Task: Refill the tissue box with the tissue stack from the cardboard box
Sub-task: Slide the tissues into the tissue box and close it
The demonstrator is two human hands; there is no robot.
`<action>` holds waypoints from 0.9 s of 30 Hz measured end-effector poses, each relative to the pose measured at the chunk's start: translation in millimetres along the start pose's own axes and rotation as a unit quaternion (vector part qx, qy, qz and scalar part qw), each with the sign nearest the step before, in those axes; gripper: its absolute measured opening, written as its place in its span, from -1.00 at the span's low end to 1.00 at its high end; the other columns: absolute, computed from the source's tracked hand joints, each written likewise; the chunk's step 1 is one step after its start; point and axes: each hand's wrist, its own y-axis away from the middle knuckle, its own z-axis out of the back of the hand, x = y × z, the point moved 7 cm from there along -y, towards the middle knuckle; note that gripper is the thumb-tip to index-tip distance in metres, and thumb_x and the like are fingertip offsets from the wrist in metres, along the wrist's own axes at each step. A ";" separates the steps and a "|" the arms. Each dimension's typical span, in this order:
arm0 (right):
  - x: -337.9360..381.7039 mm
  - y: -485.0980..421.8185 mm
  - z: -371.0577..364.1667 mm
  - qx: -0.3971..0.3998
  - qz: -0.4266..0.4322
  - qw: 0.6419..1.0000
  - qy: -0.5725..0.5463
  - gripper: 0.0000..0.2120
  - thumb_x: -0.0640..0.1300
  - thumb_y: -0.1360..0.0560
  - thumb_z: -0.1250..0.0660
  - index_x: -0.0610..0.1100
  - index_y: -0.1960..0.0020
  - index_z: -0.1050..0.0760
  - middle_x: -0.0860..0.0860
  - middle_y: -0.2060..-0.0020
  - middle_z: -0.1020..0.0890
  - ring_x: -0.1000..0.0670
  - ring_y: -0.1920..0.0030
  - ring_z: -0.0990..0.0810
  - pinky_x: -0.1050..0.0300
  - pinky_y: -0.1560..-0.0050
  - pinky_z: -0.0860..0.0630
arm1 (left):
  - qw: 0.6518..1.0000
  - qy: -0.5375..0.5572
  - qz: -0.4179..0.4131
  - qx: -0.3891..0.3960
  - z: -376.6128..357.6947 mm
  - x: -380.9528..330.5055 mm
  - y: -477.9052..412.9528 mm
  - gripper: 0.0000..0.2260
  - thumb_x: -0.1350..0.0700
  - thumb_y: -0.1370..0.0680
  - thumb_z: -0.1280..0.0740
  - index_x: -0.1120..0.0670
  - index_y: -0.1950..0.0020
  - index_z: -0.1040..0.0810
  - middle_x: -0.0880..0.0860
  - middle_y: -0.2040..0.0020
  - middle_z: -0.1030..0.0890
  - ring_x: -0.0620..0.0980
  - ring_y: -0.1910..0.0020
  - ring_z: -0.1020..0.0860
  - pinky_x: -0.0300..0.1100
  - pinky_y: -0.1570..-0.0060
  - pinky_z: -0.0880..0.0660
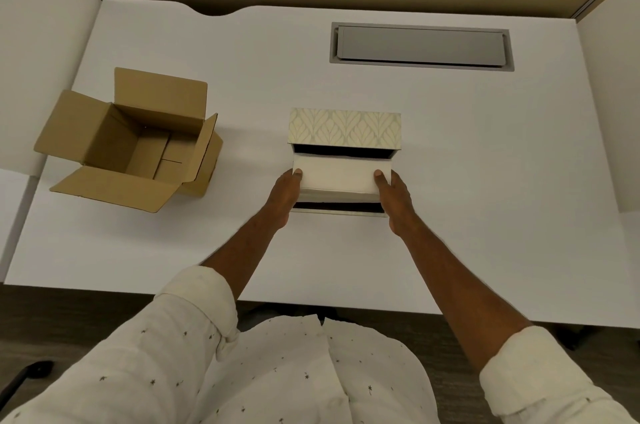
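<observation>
A white tissue stack (pixel 338 177) is held level between my two hands over the open tissue box (pixel 341 212) in the middle of the desk. My left hand (pixel 284 196) grips its left end and my right hand (pixel 396 196) grips its right end, thumbs on top. Dark gaps of the box interior show behind and in front of the stack. The box's lid (pixel 345 128), with a pale leaf pattern, stands open at the far side. The brown cardboard box (pixel 128 143) sits to the left with its flaps open and its inside bare.
The white desk (pixel 485 181) has a grey cable hatch (pixel 420 46) at the back right. White partition panels stand at both sides, and a beige wall runs behind. The desk's front edge lies close to my body.
</observation>
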 end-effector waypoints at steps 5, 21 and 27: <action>1.0 0.9 0.9 0.006 -0.004 1.000 -0.007 -0.59 0.08 -0.67 -0.21 -0.07 -0.46 -0.39 0.06 -0.17 -0.49 0.01 -0.16 -0.45 0.09 -0.11 -0.38 | 1.000 0.022 0.000 0.003 -0.9 0.6 1.8 -0.58 -0.04 -0.73 -0.05 0.10 -0.54 -0.29 0.12 -0.47 -0.40 0.06 -0.29 -0.38 0.04 -0.46 -0.32; 56.2 32.7 38.5 -0.177 0.171 0.968 0.047 -0.49 -0.02 -0.69 -0.20 -0.21 -0.56 -0.25 -0.12 -0.52 -0.38 -0.08 -0.52 -0.33 0.18 -0.48 -0.21 | 0.925 -0.174 -0.312 -0.124 5.4 -26.4 65.2 -0.55 -0.02 -0.71 -0.15 0.12 -0.57 -0.29 0.09 -0.57 -0.34 0.02 -0.56 -0.27 -0.07 -0.55 -0.21; 141.8 29.5 -4.5 -0.068 0.383 0.885 0.256 -0.54 -0.12 -0.70 -0.16 -0.26 -0.55 -0.25 -0.17 -0.53 -0.36 -0.12 -0.56 -0.26 0.00 -0.56 -0.20 | 0.739 -0.488 -0.465 -0.011 -62.2 -6.9 85.2 -0.48 -0.07 -0.70 -0.10 0.14 -0.61 -0.18 0.11 -0.64 -0.16 0.06 -0.63 -0.09 0.07 -0.60 -0.09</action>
